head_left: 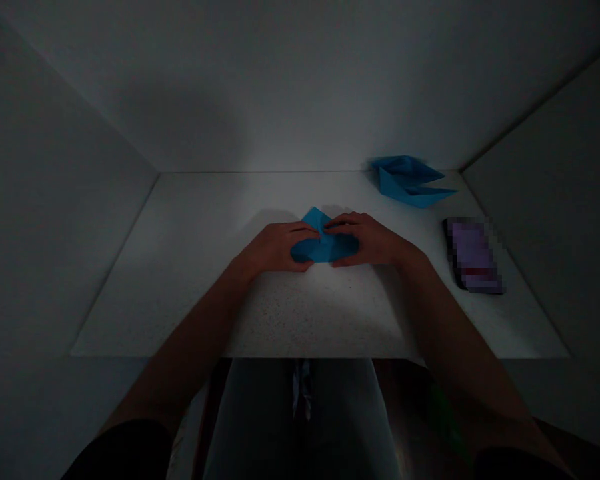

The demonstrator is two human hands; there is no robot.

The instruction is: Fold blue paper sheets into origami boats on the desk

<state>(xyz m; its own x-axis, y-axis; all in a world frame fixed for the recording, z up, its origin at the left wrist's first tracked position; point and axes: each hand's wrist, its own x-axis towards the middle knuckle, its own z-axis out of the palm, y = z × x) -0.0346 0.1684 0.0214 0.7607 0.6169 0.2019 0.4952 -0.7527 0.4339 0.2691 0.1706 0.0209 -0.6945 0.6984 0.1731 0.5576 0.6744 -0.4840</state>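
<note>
A folded piece of blue paper (pixel 324 249) lies on the white tabletop, its pointed tip facing away from me. At its left side, my left hand (pixel 283 247) has fingers on top of the paper and the thumb at the near edge. My right hand (pixel 365 239) holds the other side in the same way, fingers over the top and thumb along the near edge. The fingertips of both hands come close together near the paper's middle. Parts of the paper are hidden under the fingers.
Two blue folded paper shapes with long points (pixel 415 193) rest at the back right, against the wall. A phone with a blurred screen (pixel 475 257) lies on the right of the tabletop (pixel 290 320). Walls enclose the table at the back and both sides.
</note>
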